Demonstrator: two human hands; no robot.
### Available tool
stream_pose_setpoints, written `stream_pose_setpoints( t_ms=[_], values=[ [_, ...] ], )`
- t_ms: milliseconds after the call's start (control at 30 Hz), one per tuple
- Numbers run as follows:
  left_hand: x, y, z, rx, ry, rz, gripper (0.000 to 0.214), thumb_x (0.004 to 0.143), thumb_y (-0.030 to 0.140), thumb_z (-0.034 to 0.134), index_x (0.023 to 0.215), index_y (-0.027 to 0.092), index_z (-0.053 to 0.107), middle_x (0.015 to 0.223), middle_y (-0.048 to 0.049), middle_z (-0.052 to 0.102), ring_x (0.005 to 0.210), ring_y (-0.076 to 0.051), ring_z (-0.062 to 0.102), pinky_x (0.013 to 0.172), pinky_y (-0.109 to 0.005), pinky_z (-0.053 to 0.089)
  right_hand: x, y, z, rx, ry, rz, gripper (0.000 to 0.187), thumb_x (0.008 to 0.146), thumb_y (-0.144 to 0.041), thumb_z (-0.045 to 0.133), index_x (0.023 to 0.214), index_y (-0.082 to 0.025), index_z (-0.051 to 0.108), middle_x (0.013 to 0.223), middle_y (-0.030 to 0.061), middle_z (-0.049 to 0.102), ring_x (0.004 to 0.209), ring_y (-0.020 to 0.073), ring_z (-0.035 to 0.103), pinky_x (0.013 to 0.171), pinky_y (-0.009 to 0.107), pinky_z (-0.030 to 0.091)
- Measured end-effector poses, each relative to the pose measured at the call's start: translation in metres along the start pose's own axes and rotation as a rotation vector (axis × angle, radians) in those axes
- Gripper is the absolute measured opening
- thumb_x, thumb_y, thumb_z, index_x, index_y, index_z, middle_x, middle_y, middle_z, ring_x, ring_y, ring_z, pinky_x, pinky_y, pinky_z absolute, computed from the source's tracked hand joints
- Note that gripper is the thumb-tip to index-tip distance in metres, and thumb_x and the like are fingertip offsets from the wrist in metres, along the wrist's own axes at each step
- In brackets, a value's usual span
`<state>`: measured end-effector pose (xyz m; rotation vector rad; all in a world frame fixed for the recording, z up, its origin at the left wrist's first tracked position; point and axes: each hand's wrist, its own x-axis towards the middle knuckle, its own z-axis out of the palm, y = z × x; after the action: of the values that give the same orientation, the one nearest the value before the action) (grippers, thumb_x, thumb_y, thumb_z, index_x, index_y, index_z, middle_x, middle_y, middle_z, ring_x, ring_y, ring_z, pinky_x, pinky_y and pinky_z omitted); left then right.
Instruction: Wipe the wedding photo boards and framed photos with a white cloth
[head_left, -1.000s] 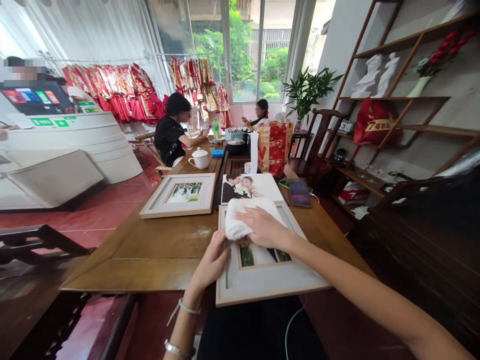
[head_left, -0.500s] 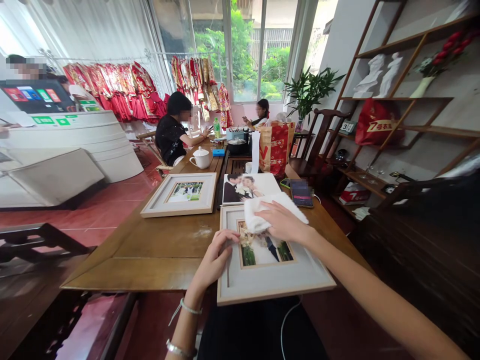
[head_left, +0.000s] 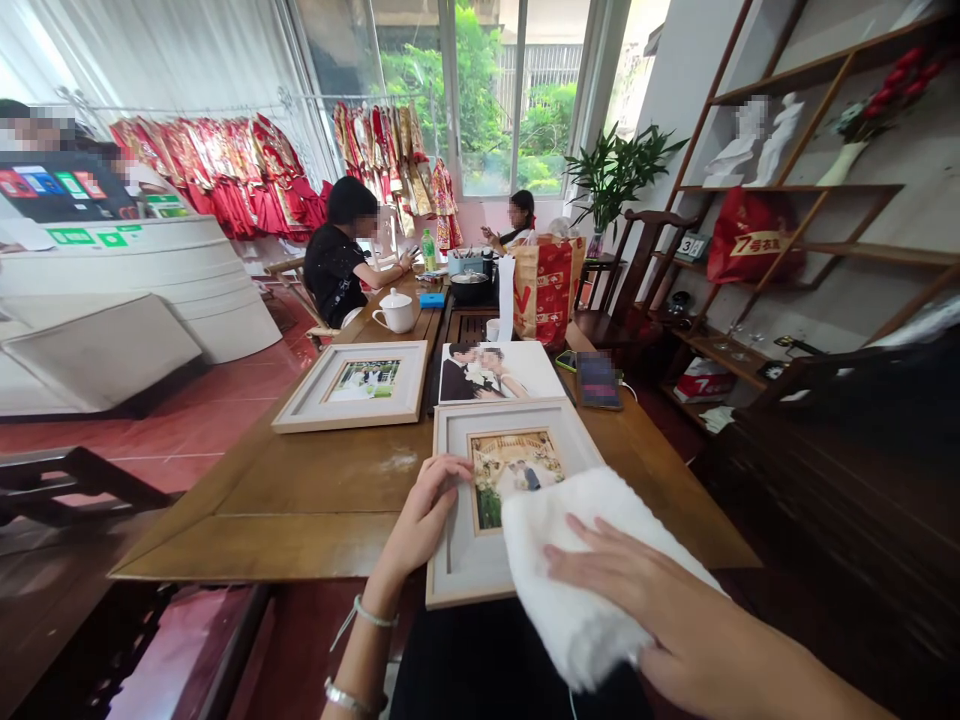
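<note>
A light wood picture frame (head_left: 442, 590) with a white mat and a wedding photo (head_left: 517, 465) lies at the table's near edge, jutting slightly over it. My left hand (head_left: 429, 510) grips the frame's left side, its fingertips bent over onto the glass. On the frame's lower right, my right hand (head_left: 615, 570) presses a fluffy white towel (head_left: 547, 530), fingers laid across it and the thumb partly hidden. The towel covers that corner and hangs past the near edge. Behind the frame lies a wedding picture of a couple (head_left: 525, 375), touching or nearly touching it.
A second framed photo (head_left: 289, 415) lies left on the wooden table (head_left: 315, 490). Right are a phone (head_left: 600, 380) and its cable; farther back stand a white lidded cup (head_left: 396, 312) and a red paper bag (head_left: 544, 290). Two people sit at the far end; another is behind the counter (head_left: 217, 290).
My right hand has drawn the towel from the photo's upper part down to the frame's lower right, uncovering the top. The towel is more spread out. My left hand stays on the frame.
</note>
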<state>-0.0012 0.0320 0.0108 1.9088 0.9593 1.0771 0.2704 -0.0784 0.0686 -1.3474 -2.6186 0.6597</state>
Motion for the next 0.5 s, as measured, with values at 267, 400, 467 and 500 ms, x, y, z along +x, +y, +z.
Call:
stream_pose_setpoints(
  t_ms=[267,400,467,500],
  values=[
    [-0.001,0.003,-0.001,0.005,-0.018,0.004,0.026,0.084,0.008,0.039,0.093,0.022,0.060,0.111,-0.0068,0.060,0.114,-0.024,0.046,0.102,-0.044,0.033,0.024,0.016,-0.004,-0.071,0.029,-0.081,0.078,0.064,-0.006,0.050,0.137,-0.032,0.044,0.147,-0.0024,0.037,0.141,0.0250,0.019,0.115,0.051,0.014],
    [-0.001,0.003,-0.002,0.006,-0.023,0.007,0.026,0.083,0.008,0.040,0.092,0.023,0.060,0.113,-0.0064,0.060,0.116,-0.024,0.045,0.103,-0.044,0.032,0.063,0.055,-0.005,-0.247,0.193,-0.004,0.081,0.060,-0.002,0.046,0.137,-0.028,0.046,0.147,-0.0009,0.039,0.141,0.0238,0.018,0.114,0.051,0.013],
    [-0.001,0.003,-0.002,0.005,-0.027,0.004,0.026,0.083,0.008,0.040,0.092,0.023,0.060,0.113,-0.0065,0.060,0.116,-0.024,0.045,0.104,-0.044,0.031,0.082,0.074,-0.013,-0.298,0.275,0.056,0.080,0.060,-0.001,0.045,0.137,-0.024,0.045,0.146,0.0014,0.041,0.141,0.0241,0.019,0.114,0.050,0.014],
    [-0.001,0.003,-0.002,0.005,-0.028,0.003,0.026,0.083,0.008,0.039,0.092,0.023,0.059,0.113,-0.0066,0.060,0.116,-0.024,0.045,0.104,-0.044,0.031,0.092,0.081,-0.018,-0.311,0.316,0.092,0.080,0.061,-0.001,0.044,0.138,-0.022,0.044,0.146,0.0032,0.041,0.140,0.0247,0.020,0.114,0.050,0.014]
  ],
)
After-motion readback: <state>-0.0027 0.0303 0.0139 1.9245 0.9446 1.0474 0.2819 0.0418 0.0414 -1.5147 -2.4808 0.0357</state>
